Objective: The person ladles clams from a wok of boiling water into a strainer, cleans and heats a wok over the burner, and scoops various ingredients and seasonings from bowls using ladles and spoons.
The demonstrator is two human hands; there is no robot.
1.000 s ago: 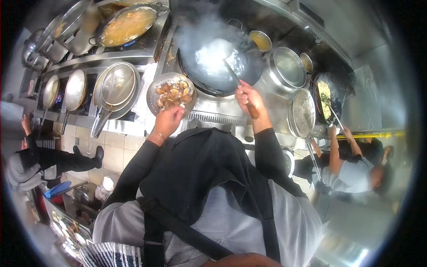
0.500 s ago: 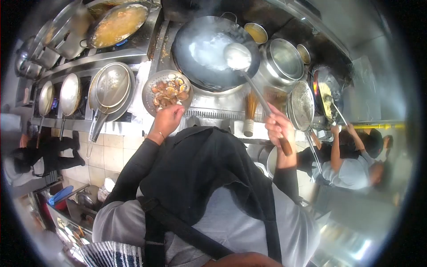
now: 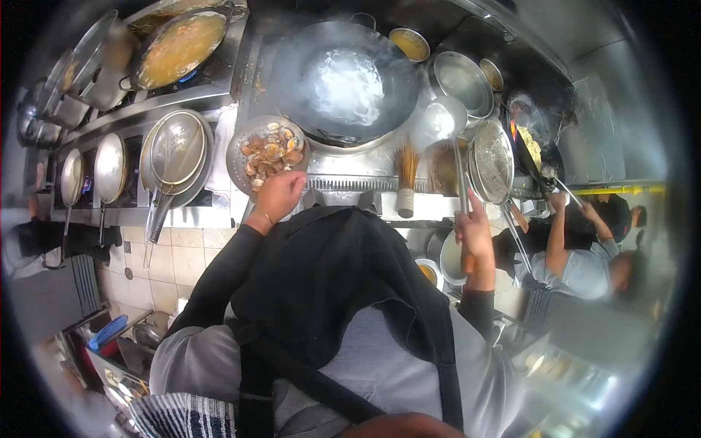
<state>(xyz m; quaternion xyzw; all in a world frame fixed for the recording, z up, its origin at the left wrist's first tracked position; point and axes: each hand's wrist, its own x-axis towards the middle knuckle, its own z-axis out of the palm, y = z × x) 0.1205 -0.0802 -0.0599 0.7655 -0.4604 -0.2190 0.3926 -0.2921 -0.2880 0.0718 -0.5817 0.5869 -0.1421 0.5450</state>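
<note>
My left hand (image 3: 280,196) is closed at the near edge of a perforated strainer (image 3: 239,169) that holds clams (image 3: 272,151); its handle is mostly hidden under the hand. My right hand (image 3: 475,230) grips the wooden-ended handle of a ladle (image 3: 440,120), with the index finger stretched along it. The ladle's bowl is right of the big dark wok (image 3: 299,95), beside a metal pot (image 3: 464,84). Whitish liquid or glare shows inside the wok, under thin steam.
A bamboo brush (image 3: 407,175) lies between the wok and me. Mesh strainers (image 3: 491,160) rest at the right. Pans (image 3: 111,168) stand on the left burners, below a wok of bubbling oil (image 3: 182,50). A co-worker (image 3: 577,255) cooks at the far right.
The ladle has come out of the wok and moved right, along with my right hand. My left hand has stayed by the clams. At the left, another person has shifted toward the edge of view.
</note>
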